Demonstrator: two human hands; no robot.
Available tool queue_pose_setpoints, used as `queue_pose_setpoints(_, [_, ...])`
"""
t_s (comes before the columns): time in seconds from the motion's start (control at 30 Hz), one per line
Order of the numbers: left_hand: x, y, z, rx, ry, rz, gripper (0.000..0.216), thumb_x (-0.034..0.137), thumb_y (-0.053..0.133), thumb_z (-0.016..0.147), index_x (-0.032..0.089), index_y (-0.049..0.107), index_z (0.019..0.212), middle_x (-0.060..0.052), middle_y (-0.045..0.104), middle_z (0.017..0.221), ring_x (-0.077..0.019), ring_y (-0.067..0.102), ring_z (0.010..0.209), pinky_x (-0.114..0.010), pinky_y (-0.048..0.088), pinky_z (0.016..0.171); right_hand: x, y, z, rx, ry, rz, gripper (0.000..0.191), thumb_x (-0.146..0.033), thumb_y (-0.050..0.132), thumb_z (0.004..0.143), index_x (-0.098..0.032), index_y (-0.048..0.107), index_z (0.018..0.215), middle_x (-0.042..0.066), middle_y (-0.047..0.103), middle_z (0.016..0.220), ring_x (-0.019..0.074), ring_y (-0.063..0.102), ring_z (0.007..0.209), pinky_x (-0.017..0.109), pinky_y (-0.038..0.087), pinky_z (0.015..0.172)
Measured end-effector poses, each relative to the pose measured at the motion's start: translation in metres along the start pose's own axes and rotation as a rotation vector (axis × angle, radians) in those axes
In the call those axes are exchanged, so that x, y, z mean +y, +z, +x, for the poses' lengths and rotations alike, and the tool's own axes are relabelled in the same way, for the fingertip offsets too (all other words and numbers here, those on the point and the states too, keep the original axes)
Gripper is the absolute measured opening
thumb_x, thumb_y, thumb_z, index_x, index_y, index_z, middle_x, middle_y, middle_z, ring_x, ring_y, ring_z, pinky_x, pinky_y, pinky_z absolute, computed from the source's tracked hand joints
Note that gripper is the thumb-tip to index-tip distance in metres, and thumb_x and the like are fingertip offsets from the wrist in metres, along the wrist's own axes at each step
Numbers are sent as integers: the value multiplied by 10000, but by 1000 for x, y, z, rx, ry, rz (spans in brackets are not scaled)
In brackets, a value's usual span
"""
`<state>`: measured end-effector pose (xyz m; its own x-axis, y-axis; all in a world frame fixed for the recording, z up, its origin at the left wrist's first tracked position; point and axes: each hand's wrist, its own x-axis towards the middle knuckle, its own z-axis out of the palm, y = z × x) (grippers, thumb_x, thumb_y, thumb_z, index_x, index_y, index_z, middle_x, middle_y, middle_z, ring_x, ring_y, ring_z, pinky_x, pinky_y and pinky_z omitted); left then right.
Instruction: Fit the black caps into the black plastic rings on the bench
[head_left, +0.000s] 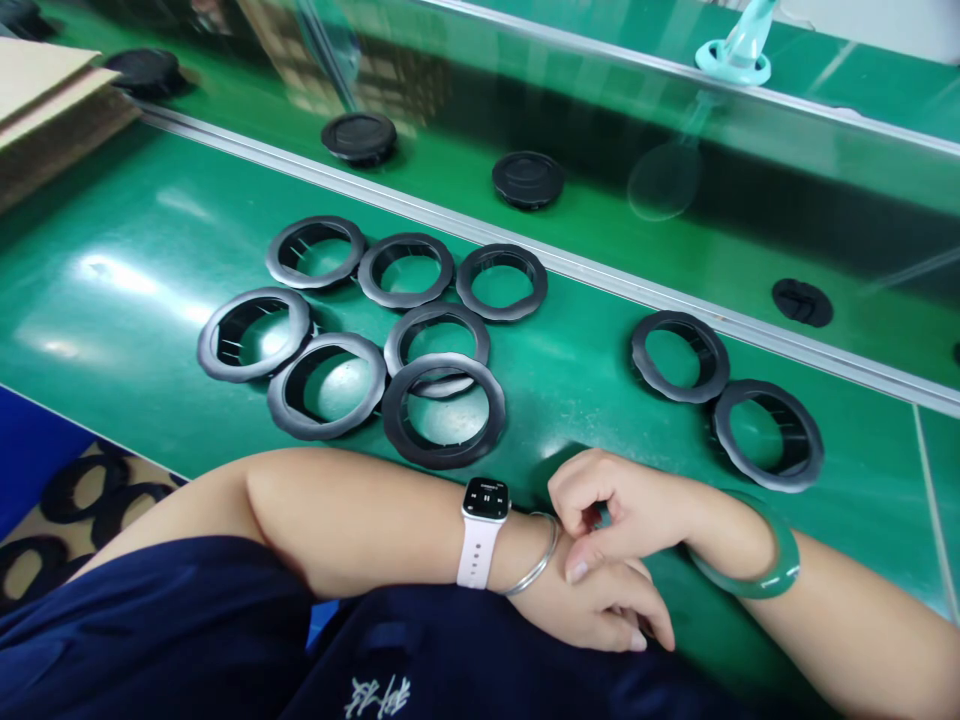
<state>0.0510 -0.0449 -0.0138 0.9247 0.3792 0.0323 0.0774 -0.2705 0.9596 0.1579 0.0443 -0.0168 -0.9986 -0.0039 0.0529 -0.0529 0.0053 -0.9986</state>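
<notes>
My left hand (600, 605) hangs over my dark blue garment at the table's near edge, fingers loosely bent and apart, with nothing in it. Curled above it is my right hand (619, 505), its thumb against the back of the left hand; I see nothing in its fingers. A smartwatch (487, 499) and a silver bangle (536, 570) are on my left wrist, a green bangle (784, 565) on my right. Nearest beyond my left forearm lies a black ring (442, 457), leaning on another black ring (396, 345). Several more lie beside them.
Two black rings (652, 376) (772, 478) touch each other at the right on the green table (172, 400). Beyond a metal rail (600, 290), black discs (527, 180) lie on a green strip. Cardboard (52, 110) stands at upper left; more rings (82, 485) lie below the table edge.
</notes>
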Motion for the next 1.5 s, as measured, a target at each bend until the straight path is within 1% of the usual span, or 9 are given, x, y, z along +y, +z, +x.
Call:
queue_pose_setpoints(0.2, [4, -3, 0, -2, -47, -32, 381, 193, 505, 961, -17, 638, 1249, -129, 677, 1079, -182, 684, 969, -221, 521, 939, -4, 1, 1, 36, -23, 4, 537, -562, 805, 812, -138, 533, 627, -25, 470, 680, 77, 423, 606, 204, 341, 556])
queue_pose_setpoints(0.3, [4, -4, -1, -12, -78, -56, 386, 202, 501, 965, 3, 629, 1270, -115, 679, 1075, -176, 688, 967, -220, 536, 917, -9, 2, 2, 85, -31, 7, 501, -554, 824, 790, -129, 584, 673, 14, 494, 858, 75, 438, 659, 184, 386, 559])
queue_pose_setpoints(0.47, [4, -3, -3, -6, -94, -79, 388, 201, 499, 965, 6, 627, 1275, -116, 674, 1084, -192, 688, 1003, -250, 543, 931, -13, 3, 4, 70, -41, 10, 402, -483, 850, 783, -135, 648, 779, 99, 521, 1238, 115, 528, 814, 216, 487, 656])
queue_pose_setpoints(0.57, [4, -2, -3, -4, -86, -86, 389, 198, 497, 964, 3, 624, 1277, -116, 669, 1091, -195, 683, 1017, -255, 537, 942, -13, 3, 5, 51, -47, 21, 380, -451, 849, 795, -134, 641, 785, 112, 505, 1332, 118, 549, 824, 228, 507, 673])
queue_pose_setpoints(0.73, [4, -2, -2, -7, -76, -88, 390, 209, 488, 965, 6, 619, 1271, -117, 666, 1146, -196, 674, 1049, -249, 525, 963, -14, 3, 6, 22, -42, 36, 377, -453, 845, 799, -131, 649, 794, 130, 494, 1380, 141, 583, 865, 252, 536, 710])
queue_pose_setpoints(0.9, [5, -2, -4, 12, -113, -108, 333, 247, 494, 967, 93, 649, 1218, -76, 668, 1139, -185, 685, 1027, -236, 530, 943, -14, 3, 6, -2, -18, 66, 364, -425, 844, 807, -123, 641, 805, 133, 481, 1415, 125, 605, 835, 214, 525, 650])
queue_pose_setpoints(1.2, [5, -1, -3, 34, -98, -120, 338, 224, 503, 959, 62, 653, 1216, -85, 688, 1070, -194, 699, 983, -257, 555, 894, -14, 2, 5, -9, 10, 90, 374, -432, 839, 812, -117, 639, 816, 148, 463, 1421, 93, 580, 757, 208, 508, 618])
queue_pose_setpoints(1.3, [2, 0, -2, 4, -116, -148, 347, 224, 493, 965, 71, 634, 1243, -89, 683, 1105, -196, 694, 1007, -277, 558, 918, -15, 2, 4, 16, 21, 64, 365, -429, 845, 806, -122, 648, 824, 143, 444, 1425, 110, 579, 800, 206, 490, 609])
queue_pose_setpoints(1.5, [2, 0, -1, 9, -85, -154, 376, 195, 506, 959, 1, 630, 1256, -133, 685, 1137, -209, 696, 1013, -270, 555, 915, -16, 1, 3, 30, 36, 35, 345, -412, 847, 807, -129, 651, 833, 127, 456, 1393, 152, 570, 919, 201, 469, 621])
